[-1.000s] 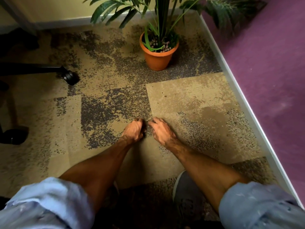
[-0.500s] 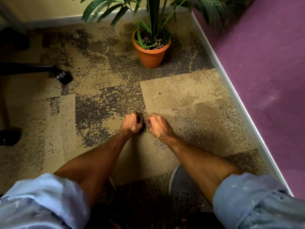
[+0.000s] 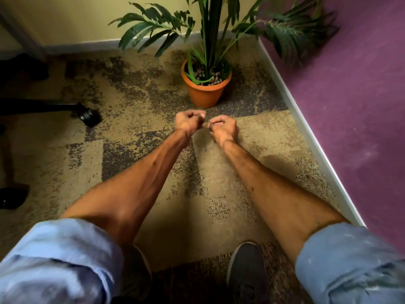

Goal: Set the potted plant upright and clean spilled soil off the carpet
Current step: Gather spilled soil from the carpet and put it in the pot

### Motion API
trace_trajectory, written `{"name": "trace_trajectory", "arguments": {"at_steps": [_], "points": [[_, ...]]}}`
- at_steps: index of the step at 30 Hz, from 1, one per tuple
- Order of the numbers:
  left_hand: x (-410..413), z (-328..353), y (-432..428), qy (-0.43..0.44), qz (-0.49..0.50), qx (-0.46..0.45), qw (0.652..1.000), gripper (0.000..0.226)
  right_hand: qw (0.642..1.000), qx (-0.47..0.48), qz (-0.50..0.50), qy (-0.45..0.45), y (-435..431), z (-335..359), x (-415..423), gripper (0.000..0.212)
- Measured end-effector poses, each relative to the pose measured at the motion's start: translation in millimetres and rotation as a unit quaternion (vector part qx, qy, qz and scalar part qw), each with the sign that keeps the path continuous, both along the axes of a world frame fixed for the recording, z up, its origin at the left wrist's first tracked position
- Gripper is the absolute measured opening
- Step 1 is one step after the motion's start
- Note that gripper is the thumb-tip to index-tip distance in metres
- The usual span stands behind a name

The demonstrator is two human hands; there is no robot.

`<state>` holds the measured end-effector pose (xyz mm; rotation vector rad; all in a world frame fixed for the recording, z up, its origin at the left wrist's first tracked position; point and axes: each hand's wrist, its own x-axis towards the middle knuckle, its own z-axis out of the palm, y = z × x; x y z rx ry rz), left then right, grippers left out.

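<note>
The potted plant stands upright in its orange pot near the corner, with pebbles and soil on top and long green leaves spreading above. My left hand and my right hand are lifted off the mottled carpet, side by side and almost touching, just in front of the pot. Each hand is curled shut around a small scoop of spilled soil, which the fingers hide almost entirely. Loose soil is hard to tell from the carpet's dark speckles.
A purple wall with a white skirting runs along the right. At the left are a black chair leg with a castor and a dark shoe. My own grey shoe is at the bottom.
Both hands were pressed together on the carpet, then rose and moved forward toward the pot with fingers closed. The view has tilted up, showing more of the plant.
</note>
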<state>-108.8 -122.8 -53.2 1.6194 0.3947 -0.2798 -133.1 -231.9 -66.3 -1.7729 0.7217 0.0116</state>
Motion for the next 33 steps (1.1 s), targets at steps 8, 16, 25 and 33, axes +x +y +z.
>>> {"name": "trace_trajectory", "arguments": {"at_steps": [8,16,25,33], "points": [[84,46,-29,0.051,0.108,-0.139,0.983,0.010,0.993,0.051,-0.082,-0.064,-4,29,95,0.010],[137,61,-22,0.073,0.163,-0.171,0.969,0.034,0.994,-0.010,-0.096,-0.056,-17,37,180,0.010],[168,48,-18,0.077,0.136,-0.227,0.961,0.040,0.995,0.014,-0.092,-0.037,-25,35,204,0.023],[164,57,-17,0.071,0.151,-0.225,0.960,0.046,0.985,0.131,-0.085,-0.066,-38,52,192,0.019]]}}
